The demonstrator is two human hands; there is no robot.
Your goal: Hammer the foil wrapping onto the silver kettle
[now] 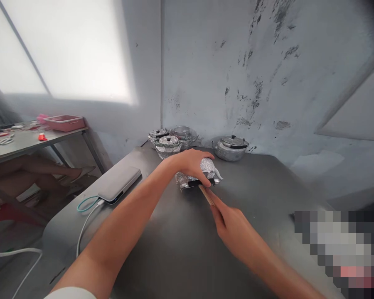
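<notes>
Left hand (191,164) curved over the top of a wrapped pot (208,167), thumb reaching down to the pot's black handle (197,183); right hand (229,214) closed around a thin wooden stick (207,197), whose far end meets the pot just below the handle. The hands are close together, and the pot lies beneath the left palm, toward the back of a smooth grey table (174,257) with rounded corners. Behind it, near the wall, stands a cluster of three silvery pots (168,143); to their right, apart, sits a wide lidded pot (232,149). At the table's left edge lies a pale power bank (121,184) with a white cable (86,224) and a teal loop (83,206). The pale wall (199,54) bears dark, flaking patches; bright light fills its upper left. Farther left, a second table (25,145) carries a pink basket (65,123) and scissors (2,140); a person's legs (37,172) show beneath. The lower right corner is pixelated.
</notes>
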